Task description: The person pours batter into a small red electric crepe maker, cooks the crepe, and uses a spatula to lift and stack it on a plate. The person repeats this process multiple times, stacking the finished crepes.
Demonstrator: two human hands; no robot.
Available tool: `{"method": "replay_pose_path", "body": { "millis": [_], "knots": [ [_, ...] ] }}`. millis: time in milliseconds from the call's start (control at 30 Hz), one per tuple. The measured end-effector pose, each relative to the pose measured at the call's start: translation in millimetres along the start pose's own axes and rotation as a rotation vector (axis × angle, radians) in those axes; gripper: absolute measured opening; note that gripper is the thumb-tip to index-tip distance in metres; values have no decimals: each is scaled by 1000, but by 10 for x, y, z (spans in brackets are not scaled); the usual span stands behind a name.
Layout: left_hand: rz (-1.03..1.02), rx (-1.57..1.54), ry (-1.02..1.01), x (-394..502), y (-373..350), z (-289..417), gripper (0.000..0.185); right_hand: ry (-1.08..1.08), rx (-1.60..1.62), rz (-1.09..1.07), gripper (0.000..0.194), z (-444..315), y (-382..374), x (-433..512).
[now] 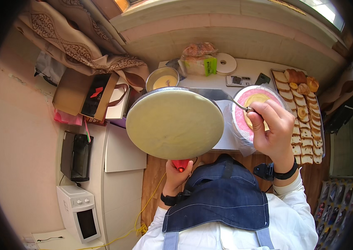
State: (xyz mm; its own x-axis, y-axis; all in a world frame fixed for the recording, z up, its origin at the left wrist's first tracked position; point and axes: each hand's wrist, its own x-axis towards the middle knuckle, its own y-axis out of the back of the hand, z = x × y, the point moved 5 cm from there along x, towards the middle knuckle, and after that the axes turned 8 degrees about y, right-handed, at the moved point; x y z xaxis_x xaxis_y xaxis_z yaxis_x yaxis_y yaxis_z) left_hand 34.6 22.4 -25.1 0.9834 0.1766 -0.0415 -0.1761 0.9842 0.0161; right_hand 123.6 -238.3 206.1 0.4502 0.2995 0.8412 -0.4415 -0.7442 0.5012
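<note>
My left hand (177, 175) grips the red handle (181, 164) of an electric crepe pan, tilted up in front of me. A pale yellow crepe (175, 125) covers its round plate. In my right hand (271, 126) is the handle of a metal spatula (215, 94), whose blade lies at the pan's upper right rim, its tip partly hidden. Below that hand, a round tray (239, 122) wrapped in clear plastic holds a pink layer with thin yellow crepes (254, 98) on it. Behind the pan stands a metal bowl (148, 82) of yellow batter (164, 82).
Bread slices and buns fill a long tray (322, 137) at the right. Bagged bread (195, 61), a white spool (226, 63) and two phones (238, 81) (263, 79) lie at the table's back. At left are a cardboard box (70, 90) and a white microwave (79, 212); a yellow cord (151, 200) trails below.
</note>
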Motion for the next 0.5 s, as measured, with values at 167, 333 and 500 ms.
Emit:
{"method": "replay_pose_path", "body": {
  "millis": [167,333,500],
  "knots": [
    [-3,9,-21,-13,-2,17,32,19,-38,22,10,30,-3,19],
    [-3,73,-52,-19,16,14,32,32,-73,-39,11,-9,13,34],
    [13,112,-60,-27,19,-17,33,53,-88,-16,12,-16,40,50]
  ]
}}
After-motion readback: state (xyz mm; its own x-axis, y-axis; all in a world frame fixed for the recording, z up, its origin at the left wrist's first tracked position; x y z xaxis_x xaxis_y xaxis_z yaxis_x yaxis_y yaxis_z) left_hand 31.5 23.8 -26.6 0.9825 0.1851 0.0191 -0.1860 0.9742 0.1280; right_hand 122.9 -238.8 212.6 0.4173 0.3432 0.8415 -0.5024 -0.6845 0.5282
